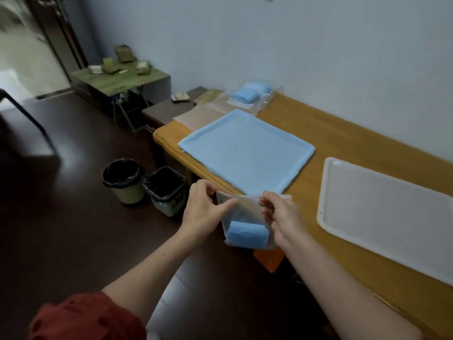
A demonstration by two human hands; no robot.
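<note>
No legible text anywhere; mark on square bin (pixel 169 192) front too blurred.

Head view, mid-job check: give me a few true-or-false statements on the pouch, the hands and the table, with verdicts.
1. The left hand and the right hand both pinch the top edge of the clear pouch. True.
2. The pouch is empty. False: a rolled blue cloth sits in its lower part.
3. A blue sheet lies spread flat on the wooden table. True.
4. The white tray lies to the left of the sheet. False: it lies to its right, on the same table.
5. The bins stand on the table. False: both stand on the floor, left of the table.
</note>
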